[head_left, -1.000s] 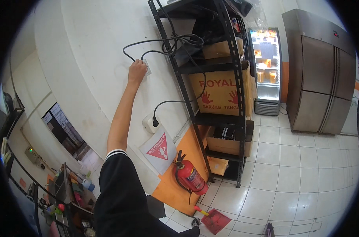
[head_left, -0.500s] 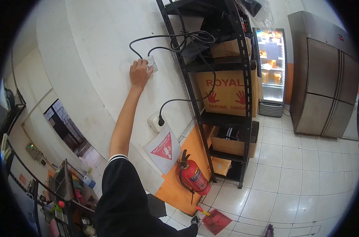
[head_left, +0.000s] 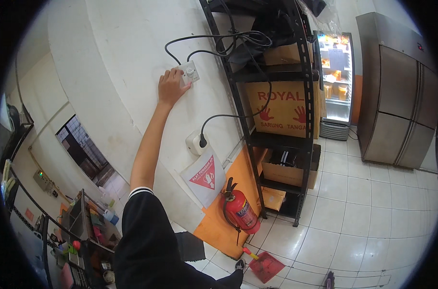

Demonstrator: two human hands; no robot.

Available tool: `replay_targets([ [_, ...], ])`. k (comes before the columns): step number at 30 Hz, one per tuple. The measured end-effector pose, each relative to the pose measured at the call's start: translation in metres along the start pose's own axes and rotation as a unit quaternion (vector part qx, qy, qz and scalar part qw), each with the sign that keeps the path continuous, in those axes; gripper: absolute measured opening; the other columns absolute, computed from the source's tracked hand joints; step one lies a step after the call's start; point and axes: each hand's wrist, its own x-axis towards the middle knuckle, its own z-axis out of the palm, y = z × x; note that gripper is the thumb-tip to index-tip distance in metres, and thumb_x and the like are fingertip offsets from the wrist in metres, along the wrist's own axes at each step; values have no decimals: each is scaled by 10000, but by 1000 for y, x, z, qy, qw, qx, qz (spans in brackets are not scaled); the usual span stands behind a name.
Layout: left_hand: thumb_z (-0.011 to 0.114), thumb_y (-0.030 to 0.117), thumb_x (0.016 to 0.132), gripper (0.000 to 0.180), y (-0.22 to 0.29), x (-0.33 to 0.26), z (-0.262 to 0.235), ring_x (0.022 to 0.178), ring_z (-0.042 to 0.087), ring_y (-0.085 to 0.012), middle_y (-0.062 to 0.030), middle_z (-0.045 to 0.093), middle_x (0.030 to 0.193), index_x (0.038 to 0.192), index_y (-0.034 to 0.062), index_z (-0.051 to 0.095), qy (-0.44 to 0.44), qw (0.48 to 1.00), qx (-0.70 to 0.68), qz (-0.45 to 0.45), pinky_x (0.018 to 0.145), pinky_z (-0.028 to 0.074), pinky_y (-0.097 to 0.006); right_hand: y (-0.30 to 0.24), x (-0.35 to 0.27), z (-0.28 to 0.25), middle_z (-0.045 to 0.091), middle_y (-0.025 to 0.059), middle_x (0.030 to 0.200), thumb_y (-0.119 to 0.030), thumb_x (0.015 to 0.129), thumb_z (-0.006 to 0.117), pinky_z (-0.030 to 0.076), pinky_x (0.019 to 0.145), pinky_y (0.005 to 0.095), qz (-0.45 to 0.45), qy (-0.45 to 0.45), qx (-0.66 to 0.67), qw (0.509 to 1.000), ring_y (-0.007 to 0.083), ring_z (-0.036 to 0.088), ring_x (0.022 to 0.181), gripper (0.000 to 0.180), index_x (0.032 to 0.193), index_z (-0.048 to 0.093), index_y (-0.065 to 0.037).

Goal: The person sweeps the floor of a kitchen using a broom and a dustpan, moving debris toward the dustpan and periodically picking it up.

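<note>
Dial (head_left: 190, 72) is flanked by the left hand (head_left: 170, 87), fingers parted, nothing gripped; right hand isn't seen. Dial-handling seems underway; a light fingertip pinch is called for.

The left hand (head_left: 169, 90) is held up high on a long, almost straight arm (head_left: 149, 144). We see the back of it. The fingers (head_left: 166, 77) are bent and close together, and the thumb (head_left: 186, 87) sticks out on the right, away from them. A black sleeve (head_left: 147, 231) covers the upper arm.
</note>
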Motion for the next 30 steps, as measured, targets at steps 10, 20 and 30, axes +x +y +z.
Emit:
replay_targets([
  [10, 693, 295, 656, 217, 10, 14, 28, 831, 502, -151, 31, 553, 851, 759, 125, 604, 3, 998, 61, -4, 688, 398, -304, -10, -7, 6, 546, 133, 550, -336, 845, 469, 427, 446, 372, 15, 6, -21, 1000, 236, 529, 475, 352, 779, 571, -6],
  [20, 676, 310, 675, 201, 20, 19, 36, 828, 504, -160, 22, 579, 769, 706, 116, 635, -9, 990, 120, -79, 709, 386, -321, -7, -16, 8, 553, 134, 598, -321, 860, 455, 441, 476, 374, 8, 23, -33, 999, 236, 538, 510, 332, 894, 572, -12],
  [30, 710, 192, 705, 375, 139, -98, -5, 869, 517, -306, -157, 535, 893, 950, -22, 525, 59, 952, -281, -109, 780, 409, -374, 80, -4, -29, 560, 135, 647, -306, 876, 441, 455, 507, 376, -129, 110, -220, 961, 235, 546, 545, 344, 1009, 572, -17],
])
